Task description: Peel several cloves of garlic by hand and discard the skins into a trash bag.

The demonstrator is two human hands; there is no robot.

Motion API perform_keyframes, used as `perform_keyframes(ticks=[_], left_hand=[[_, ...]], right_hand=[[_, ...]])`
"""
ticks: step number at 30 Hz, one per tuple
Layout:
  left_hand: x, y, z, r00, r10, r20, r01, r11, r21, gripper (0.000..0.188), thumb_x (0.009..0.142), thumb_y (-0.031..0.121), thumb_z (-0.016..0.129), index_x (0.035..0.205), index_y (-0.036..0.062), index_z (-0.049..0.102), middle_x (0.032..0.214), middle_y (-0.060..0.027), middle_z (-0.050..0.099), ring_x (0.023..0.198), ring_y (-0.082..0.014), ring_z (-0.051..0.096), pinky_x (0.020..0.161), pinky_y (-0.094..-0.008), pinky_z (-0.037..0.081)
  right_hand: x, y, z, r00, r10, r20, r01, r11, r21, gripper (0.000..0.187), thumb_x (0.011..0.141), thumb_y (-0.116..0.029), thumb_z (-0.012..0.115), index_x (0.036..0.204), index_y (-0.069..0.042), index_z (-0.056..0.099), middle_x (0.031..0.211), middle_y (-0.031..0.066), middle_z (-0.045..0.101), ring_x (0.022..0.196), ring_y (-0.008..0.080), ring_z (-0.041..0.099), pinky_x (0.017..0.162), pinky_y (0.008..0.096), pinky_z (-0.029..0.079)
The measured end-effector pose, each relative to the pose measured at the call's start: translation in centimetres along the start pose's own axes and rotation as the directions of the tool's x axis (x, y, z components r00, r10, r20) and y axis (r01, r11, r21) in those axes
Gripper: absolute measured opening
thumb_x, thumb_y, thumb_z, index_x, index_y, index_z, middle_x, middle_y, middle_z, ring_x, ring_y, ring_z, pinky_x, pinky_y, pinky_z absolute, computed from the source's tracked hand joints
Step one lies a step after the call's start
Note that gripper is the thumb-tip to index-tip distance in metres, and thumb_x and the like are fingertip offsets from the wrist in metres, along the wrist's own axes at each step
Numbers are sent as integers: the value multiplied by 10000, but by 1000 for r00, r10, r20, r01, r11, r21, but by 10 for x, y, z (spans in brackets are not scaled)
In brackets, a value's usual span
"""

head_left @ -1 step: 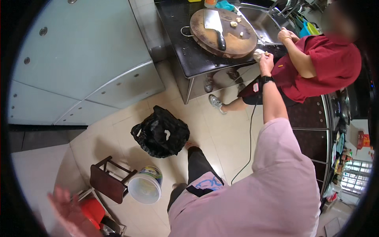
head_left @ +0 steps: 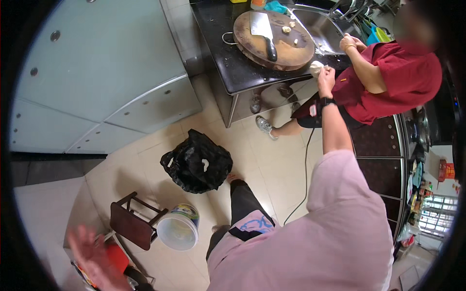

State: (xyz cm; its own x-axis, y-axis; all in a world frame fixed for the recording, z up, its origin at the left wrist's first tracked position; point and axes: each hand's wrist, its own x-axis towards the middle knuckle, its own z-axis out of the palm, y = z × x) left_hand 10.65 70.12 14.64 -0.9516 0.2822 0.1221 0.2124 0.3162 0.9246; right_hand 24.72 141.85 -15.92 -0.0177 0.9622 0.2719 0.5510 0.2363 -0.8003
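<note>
My right hand (head_left: 326, 82), with a dark watch on its wrist, reaches to the front edge of the black counter. Its fingers are closed on a whitish bulb (head_left: 315, 68) that looks like garlic. On the round wooden chopping board (head_left: 291, 53) beside it lie a cleaver (head_left: 262, 26) with a black handle and several small pale pieces like garlic cloves (head_left: 286, 29). At the lower left, my left hand (head_left: 92, 257) is blurred by motion, its fingers spread and nothing visible in them. A red object (head_left: 117, 258) shows behind it.
A person in a red shirt (head_left: 405, 72) works at the steel sink (head_left: 315, 29), both hands together. On the floor are a black plastic bag (head_left: 194, 165), a brown stool (head_left: 131, 225) and a white bucket (head_left: 177, 233). A thin cable (head_left: 307, 179) hangs beside my right arm.
My left hand has shifted a little to the right. The right hand, still around the garlic bulb, has moved very slightly left.
</note>
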Motion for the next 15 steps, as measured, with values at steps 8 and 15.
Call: perform_keyframes(ticks=[8, 15], left_hand=[[-110, -161, -12, 929, -351, 120, 368, 914, -169, 542, 897, 78, 518, 1392, 101, 299, 1254, -115, 475, 1077, -190, 509, 930, -312, 406], [-239, -224, -81, 890, -420, 177, 456, 830, -322, 708, 893, 202, 567, 1438, 125, 122, 1341, -174, 365, 1091, -217, 501, 875, -331, 450]], right_hand=[[-333, -91, -63, 721, -43, 692, -378, 812, 444, 172, 896, -181, 544, 1010, -74, 472, 905, 8, 520, 842, 110, 535, 691, 304, 521], [-663, -210, -113, 31, -454, 891, -278, 852, 444, 159, 887, -131, 550, 1008, -45, 493, 856, 5, 557, 755, 69, 535, 647, 222, 462]])
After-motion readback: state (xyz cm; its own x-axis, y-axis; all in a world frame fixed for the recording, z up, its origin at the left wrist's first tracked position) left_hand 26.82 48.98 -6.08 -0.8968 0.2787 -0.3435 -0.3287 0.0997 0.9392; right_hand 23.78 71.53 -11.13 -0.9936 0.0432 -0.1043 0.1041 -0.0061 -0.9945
